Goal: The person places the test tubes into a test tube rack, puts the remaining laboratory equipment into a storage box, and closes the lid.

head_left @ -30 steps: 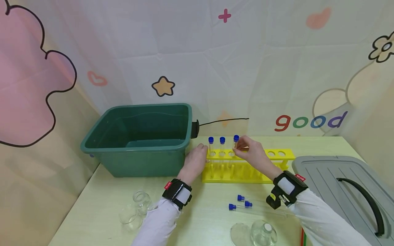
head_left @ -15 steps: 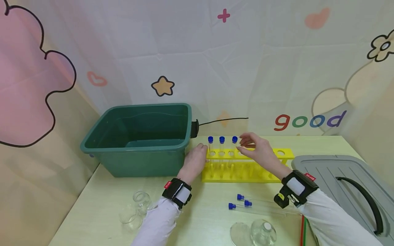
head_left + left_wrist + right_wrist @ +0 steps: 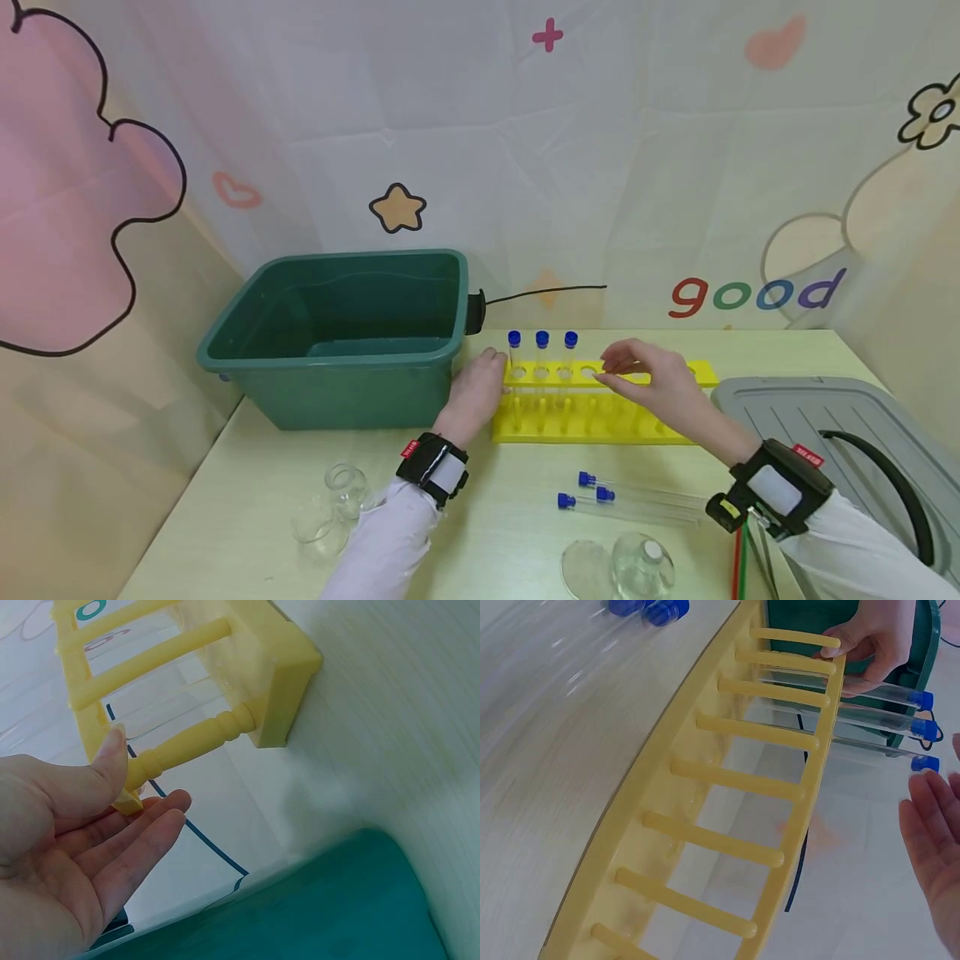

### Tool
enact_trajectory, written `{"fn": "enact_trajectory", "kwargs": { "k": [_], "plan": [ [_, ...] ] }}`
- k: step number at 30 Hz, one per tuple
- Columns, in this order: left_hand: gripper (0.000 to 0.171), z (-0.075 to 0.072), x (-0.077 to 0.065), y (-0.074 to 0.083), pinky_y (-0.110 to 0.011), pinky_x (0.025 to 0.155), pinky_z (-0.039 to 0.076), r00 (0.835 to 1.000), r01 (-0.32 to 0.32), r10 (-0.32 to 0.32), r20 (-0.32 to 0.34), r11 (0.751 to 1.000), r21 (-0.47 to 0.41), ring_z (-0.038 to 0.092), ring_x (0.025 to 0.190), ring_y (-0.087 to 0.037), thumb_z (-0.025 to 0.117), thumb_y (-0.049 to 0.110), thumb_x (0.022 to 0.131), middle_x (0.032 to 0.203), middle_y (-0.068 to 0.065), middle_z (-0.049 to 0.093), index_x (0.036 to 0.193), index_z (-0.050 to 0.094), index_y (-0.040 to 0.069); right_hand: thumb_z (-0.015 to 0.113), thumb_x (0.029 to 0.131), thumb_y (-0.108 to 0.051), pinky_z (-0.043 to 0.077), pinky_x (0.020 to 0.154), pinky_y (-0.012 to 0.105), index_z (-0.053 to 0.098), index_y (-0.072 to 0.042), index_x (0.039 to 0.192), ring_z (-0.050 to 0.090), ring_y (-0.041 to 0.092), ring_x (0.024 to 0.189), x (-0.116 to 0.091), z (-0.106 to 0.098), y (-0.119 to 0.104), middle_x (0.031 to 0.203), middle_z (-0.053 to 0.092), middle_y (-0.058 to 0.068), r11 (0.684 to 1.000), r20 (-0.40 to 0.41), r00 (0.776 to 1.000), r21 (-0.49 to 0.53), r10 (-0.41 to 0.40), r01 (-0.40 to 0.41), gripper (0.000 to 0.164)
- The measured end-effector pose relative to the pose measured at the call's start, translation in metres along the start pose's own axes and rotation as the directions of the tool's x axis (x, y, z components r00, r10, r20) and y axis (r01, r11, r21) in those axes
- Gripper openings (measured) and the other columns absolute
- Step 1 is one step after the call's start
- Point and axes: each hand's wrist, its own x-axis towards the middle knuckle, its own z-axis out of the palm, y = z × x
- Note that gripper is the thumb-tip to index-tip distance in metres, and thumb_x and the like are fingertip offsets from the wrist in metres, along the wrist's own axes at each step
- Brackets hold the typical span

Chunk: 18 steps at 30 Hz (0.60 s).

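Observation:
A yellow test tube rack (image 3: pixel 555 435) stands on the table, with three blue-capped test tubes (image 3: pixel 881 691) upright in the holes at its left end. My left hand (image 3: pixel 474 393) grips the left end of its top plate; in the left wrist view the thumb (image 3: pixel 112 761) lies on one side and the fingers on the other. My right hand (image 3: pixel 660 383) hovers over the rack, just right of the third tube, its fingers loosely bent and holding nothing. Several more blue-capped test tubes (image 3: pixel 637 510) lie on the table in front of the rack.
A green tub (image 3: pixel 337 392) stands left of the rack, close to my left hand. At right lies a grey lid (image 3: pixel 795 408) with a black handle. Clear glassware (image 3: pixel 347 492) sits front left; a glass bottle (image 3: pixel 643 571) stands at the front beside a clear disc (image 3: pixel 587 568).
My right hand has let go of the third test tube, which now stands straight in the rack, and has moved away to the right. My left hand has stayed on the rack.

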Motion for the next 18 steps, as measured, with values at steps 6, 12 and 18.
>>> {"fn": "enact_trajectory", "kwargs": {
  "k": [6,12,18],
  "plan": [
    [0.038,-0.001,-0.001,0.001,-0.023,0.073,0.044,1.000,0.002,-0.002,0.004,1.000,0.004,0.047,0.077,-0.016,0.065,0.017,0.083,0.097,-0.005,0.051,0.117,0.055,0.004,0.070,0.080,-0.010,0.048,0.063,0.026,0.061,-0.012,0.087,0.054,0.006,0.070,-0.014,-0.004,-0.015,0.078,0.057,-0.012,0.996,0.230,0.972,-0.054,-0.053,0.067,0.012],
    [0.039,-0.002,-0.001,0.001,-0.024,0.074,0.043,1.000,0.004,-0.004,0.002,1.000,0.009,0.047,0.078,-0.016,0.066,0.016,0.083,0.097,-0.006,0.051,0.118,0.054,0.004,0.070,0.079,-0.019,0.047,0.063,0.024,0.061,-0.015,0.087,0.050,0.004,0.068,-0.021,-0.002,-0.026,0.077,0.053,-0.016,0.992,0.425,0.905,-0.111,-0.014,0.067,0.012],
    [0.037,-0.002,-0.001,0.001,-0.023,0.072,0.043,1.000,-0.002,0.002,0.001,1.000,0.018,0.047,0.077,-0.016,0.065,0.016,0.083,0.095,-0.005,0.050,0.117,0.054,0.004,0.071,0.078,-0.018,0.045,0.060,0.021,0.061,-0.016,0.086,0.049,0.005,0.065,-0.023,0.000,-0.023,0.074,0.053,-0.015,0.993,0.487,0.873,-0.111,0.026,0.032,0.013]
  ]
}}
